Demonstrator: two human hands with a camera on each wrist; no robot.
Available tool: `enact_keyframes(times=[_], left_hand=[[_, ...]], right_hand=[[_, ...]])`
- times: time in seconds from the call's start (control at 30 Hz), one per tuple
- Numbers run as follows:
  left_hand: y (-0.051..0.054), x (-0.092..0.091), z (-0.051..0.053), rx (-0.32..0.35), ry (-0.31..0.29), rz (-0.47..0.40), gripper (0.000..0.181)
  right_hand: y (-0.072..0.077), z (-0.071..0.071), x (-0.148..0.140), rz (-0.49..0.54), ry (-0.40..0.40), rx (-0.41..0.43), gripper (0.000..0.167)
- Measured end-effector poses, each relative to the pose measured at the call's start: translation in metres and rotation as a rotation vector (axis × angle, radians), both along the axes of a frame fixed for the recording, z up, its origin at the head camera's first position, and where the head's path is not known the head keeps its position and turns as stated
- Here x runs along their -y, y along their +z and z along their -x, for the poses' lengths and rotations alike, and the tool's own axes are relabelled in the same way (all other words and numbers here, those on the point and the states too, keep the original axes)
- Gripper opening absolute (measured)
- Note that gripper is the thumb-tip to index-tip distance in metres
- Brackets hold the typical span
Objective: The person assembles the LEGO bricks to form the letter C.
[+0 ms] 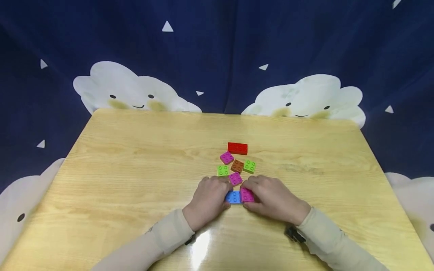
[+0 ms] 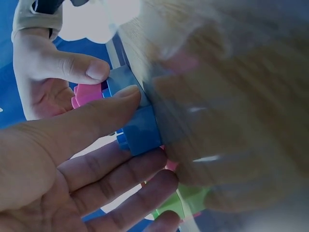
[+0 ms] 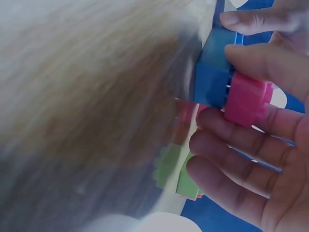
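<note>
Pale sleeves (image 1: 166, 236) lie lowest over the bench (image 1: 135, 158), and from them my left hand (image 1: 210, 199) pinches the left end of a blue studded brick (image 1: 233, 197), while my right hand (image 1: 271, 195) pinches a square magenta four-stud brick (image 1: 247, 195) on top of its right end. The blue brick's long axis runs left to right between my hands, so the magenta one is nearer my right; whether it is fully seated, I cannot tell. Just beyond, a second magenta brick (image 1: 235, 178) lies studs up.
</note>
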State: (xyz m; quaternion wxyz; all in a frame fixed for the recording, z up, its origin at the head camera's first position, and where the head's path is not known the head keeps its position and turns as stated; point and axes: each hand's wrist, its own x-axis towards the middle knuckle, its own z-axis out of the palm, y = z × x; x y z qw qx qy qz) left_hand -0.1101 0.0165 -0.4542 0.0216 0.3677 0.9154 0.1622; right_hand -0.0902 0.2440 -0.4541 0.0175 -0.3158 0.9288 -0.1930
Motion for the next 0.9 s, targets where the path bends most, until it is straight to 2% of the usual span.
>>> enact_keyframes(times=[0.13, 0.23, 0.4, 0.5, 0.73, 0.9], left_hand=[[0.001, 0.0, 0.0, 0.007, 0.001, -0.003, 0.028], [0.002, 0.0, 0.001, 0.018, -0.002, 0.009, 0.026], [0.001, 0.0, 0.001, 0.042, -0.008, 0.036, 0.026], [0.002, -0.001, 0.004, 0.045, -0.009, 0.043, 0.026], [0.003, -0.002, 0.009, 0.037, -0.006, 0.017, 0.025], [0.0, -0.001, 0.003, 0.064, -0.005, 0.025, 0.024]], right_hand=[[0.0, 0.0, -0.004, 0.006, -0.02, 0.011, 0.024], [0.002, -0.001, -0.008, 0.02, -0.061, 0.055, 0.026], [0.006, -0.003, -0.017, 0.102, -0.158, 0.14, 0.037], [0.008, -0.002, -0.021, 0.158, -0.183, 0.166, 0.044], [0.006, 0.002, -0.021, 0.178, -0.166, 0.133, 0.042], [-0.003, -0.004, -0.016, 0.113, -0.085, 0.104, 0.039]])
